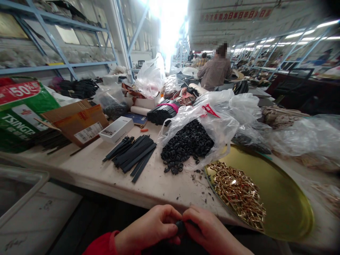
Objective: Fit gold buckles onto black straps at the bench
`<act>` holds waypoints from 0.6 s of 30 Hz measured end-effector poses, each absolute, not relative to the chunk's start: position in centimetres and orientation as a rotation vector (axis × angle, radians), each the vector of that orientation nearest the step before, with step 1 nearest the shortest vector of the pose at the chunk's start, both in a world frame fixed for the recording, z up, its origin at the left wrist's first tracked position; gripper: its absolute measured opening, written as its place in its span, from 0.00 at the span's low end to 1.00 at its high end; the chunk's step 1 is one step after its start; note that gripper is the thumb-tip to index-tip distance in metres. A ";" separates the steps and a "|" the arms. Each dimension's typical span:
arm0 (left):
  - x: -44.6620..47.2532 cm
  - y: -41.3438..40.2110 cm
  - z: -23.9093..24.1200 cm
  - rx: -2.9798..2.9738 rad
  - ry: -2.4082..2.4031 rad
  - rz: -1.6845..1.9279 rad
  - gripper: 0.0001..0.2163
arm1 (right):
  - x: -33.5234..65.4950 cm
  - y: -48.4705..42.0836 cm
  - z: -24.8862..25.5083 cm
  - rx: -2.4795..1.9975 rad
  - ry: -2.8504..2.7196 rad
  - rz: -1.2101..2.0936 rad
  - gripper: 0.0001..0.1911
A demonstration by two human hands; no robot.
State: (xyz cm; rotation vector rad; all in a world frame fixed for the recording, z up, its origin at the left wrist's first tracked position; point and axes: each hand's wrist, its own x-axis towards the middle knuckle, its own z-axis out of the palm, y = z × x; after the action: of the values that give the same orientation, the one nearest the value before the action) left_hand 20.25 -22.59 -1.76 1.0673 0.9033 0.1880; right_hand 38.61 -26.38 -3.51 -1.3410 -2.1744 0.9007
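Just off the table's front edge, my left hand [156,225] and my right hand [203,226] meet at the bottom centre. Both are closed, fingertips together, around a small black strap piece [180,228]; the fingers cover most of it. Beyond them a clear plastic bag [225,122] lies open, spilling a heap of small black loops [187,141] onto the table. To the left of the loops is a loose stack of flat black straps [136,152]. On the right, gold-coloured metal buckles [236,191] are piled in a round gold tray [287,198].
A white box [117,129], an opened cardboard box [77,122] and a green printed bag [23,113] stand on the left of the table [87,170]. A bundle of black strips [162,112] lies farther back. A seated person [216,69] is beyond.
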 end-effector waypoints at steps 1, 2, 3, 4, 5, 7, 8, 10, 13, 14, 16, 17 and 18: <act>20.2 -22.5 -1.8 1.073 0.897 0.184 0.13 | 38.6 -26.3 -3.5 -1.341 -2.197 0.857 0.10; 20.1 -22.5 -1.8 1.075 0.901 0.186 0.14 | 38.6 -26.3 -3.6 -1.335 -2.205 0.838 0.10; 20.1 -22.4 -1.8 1.070 0.908 0.190 0.14 | 38.7 -26.2 -3.7 -1.331 -2.191 0.853 0.10; 20.2 -22.4 -1.9 1.063 0.912 0.196 0.14 | 38.7 -26.2 -3.9 -1.332 -2.152 0.902 0.09; 20.2 -22.3 -1.9 1.054 0.912 0.205 0.14 | 38.7 -26.1 -4.0 -1.340 -2.095 0.971 0.09; 20.2 -22.1 -2.0 1.045 0.894 0.215 0.14 | 38.8 -26.1 -4.3 -1.375 -1.964 1.118 0.07; 20.3 -22.0 -2.0 1.040 0.882 0.216 0.15 | 38.9 -26.1 -4.5 -1.397 -1.911 1.175 0.06; 20.4 -21.8 -2.1 1.040 0.867 0.209 0.16 | 39.0 -26.0 -4.6 -1.429 -1.846 1.255 0.04; 20.7 -21.3 -2.3 1.073 0.873 0.193 0.15 | 38.6 -25.9 -4.9 -1.440 -1.771 1.351 0.04; 20.8 -21.1 -2.4 1.108 0.898 0.205 0.14 | 38.4 -25.8 -5.0 -1.418 -1.768 1.379 0.05; 21.0 -20.6 -2.5 1.183 0.965 0.237 0.14 | 38.0 -25.5 -5.3 -1.358 -1.789 1.414 0.05; 20.9 -20.3 -2.6 1.225 1.001 0.249 0.15 | 37.9 -25.4 -5.5 -1.357 -1.783 1.403 0.05; 20.8 -20.0 -2.6 1.275 1.031 0.261 0.15 | 37.9 -25.2 -5.7 -1.385 -1.759 1.369 0.05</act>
State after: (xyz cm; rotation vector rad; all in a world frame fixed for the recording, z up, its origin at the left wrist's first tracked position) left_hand 20.75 -20.02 -2.57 1.2748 1.0313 0.2612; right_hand 37.91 -25.17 -5.70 -1.3847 -1.7590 1.3694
